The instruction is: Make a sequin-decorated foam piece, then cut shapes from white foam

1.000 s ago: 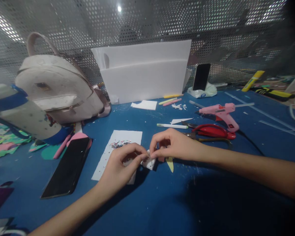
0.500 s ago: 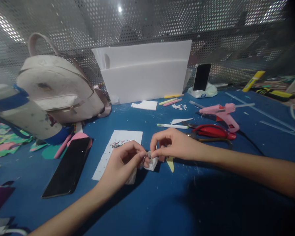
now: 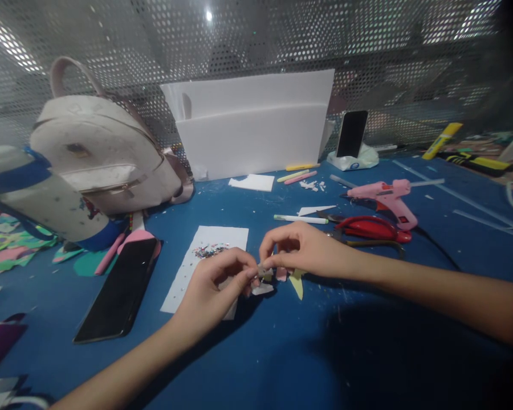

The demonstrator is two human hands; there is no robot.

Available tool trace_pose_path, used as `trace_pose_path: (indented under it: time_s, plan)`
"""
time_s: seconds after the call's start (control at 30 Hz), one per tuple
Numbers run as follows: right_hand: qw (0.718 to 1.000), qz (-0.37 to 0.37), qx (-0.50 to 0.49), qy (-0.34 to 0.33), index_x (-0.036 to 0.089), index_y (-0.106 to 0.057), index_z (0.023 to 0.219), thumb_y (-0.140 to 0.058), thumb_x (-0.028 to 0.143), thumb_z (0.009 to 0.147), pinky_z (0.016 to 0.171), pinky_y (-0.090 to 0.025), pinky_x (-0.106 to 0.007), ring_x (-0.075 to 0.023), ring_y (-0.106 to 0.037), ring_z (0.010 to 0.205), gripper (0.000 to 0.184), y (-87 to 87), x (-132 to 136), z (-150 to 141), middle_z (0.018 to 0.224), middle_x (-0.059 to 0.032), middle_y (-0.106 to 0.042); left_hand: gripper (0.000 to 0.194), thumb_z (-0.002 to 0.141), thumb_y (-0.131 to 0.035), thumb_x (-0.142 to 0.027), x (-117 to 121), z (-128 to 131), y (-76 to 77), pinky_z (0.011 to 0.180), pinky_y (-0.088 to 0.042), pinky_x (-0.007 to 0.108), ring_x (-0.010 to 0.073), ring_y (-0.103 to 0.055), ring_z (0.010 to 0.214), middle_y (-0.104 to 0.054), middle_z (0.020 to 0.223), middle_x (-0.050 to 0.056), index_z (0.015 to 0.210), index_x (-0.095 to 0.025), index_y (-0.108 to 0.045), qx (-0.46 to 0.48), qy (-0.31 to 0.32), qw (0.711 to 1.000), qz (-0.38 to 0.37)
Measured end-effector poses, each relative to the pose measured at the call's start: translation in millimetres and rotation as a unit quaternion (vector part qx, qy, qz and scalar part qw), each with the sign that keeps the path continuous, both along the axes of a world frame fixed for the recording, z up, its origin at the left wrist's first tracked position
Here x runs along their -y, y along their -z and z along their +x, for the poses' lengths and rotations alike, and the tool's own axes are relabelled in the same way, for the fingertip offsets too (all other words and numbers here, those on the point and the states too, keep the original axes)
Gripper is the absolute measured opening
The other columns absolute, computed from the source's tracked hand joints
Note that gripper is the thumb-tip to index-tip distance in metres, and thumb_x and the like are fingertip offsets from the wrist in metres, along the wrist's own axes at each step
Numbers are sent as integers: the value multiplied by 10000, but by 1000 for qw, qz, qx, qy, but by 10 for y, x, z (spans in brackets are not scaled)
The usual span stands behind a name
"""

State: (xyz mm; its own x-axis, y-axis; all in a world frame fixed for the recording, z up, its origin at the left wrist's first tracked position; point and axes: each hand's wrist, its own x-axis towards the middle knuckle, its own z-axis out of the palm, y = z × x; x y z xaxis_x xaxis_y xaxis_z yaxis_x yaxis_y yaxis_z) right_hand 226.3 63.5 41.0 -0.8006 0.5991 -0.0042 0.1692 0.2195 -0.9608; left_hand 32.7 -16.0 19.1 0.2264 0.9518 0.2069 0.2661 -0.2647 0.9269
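My left hand (image 3: 222, 279) and my right hand (image 3: 293, 247) meet over the blue table, thumbs and fingertips pinched together on a small greyish piece (image 3: 264, 273) whose kind I cannot make out. Just below it lies a crumpled white scrap (image 3: 262, 289). A white sheet of paper (image 3: 182, 287) reaches under my left hand, with a heap of tiny multicoloured bits (image 3: 211, 250) on it. Beside my right fingers are a yellow paper scrap (image 3: 297, 285) and a pink scrap (image 3: 281, 274).
Right of my hands are red-handled pliers (image 3: 374, 229), a pink glue gun (image 3: 389, 199) with its cord, and a white pen (image 3: 301, 219). On the left lie a black phone (image 3: 117, 290), a tilted bottle (image 3: 55, 205) and a backpack (image 3: 98, 154). White boards (image 3: 252, 136) stand behind.
My fingertips have shifted slightly around the small greyish piece. The white scrap beneath it now looks flatter and lower. Both arms stay nearly in place.
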Motion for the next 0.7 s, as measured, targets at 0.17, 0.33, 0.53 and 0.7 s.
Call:
trace_pose_path:
  time_s: [0.17,0.33,0.53,0.7]
  plan:
    - [999,41,10,10,157,-624,859,-611,219,837,545,-463,-191,-73,-562,570,67,-19,53,-3,755,8,-621,112,906,-552,-191,8,0,1,595,-459,211,105,-591,611,-622,683,-6,817,-162,-612,-47,5,999,11]
    - [993,115,22,25,162,-609,845,-574,175,847,527,-386,-178,-61,-504,571,38,-38,118,4,756,19,-612,93,874,-580,-178,1,51,0,585,-472,209,109,-603,594,-626,659,-7,788,-155,-608,-34,-32,999,-6]
    - [986,157,41,44,176,-604,862,-563,188,851,540,-360,-191,-73,-476,589,44,-13,171,3,763,22,-609,108,849,-610,-219,20,97,7,554,-483,222,122,-602,579,-602,628,-5,763,-154,-601,22,-63,996,-51]
    - [985,160,42,48,182,-604,864,-560,207,862,554,-360,-194,-74,-473,595,50,10,180,-6,762,23,-605,138,815,-653,-231,14,110,17,549,-495,233,111,-577,571,-611,663,7,713,-157,-599,98,-78,991,-40]
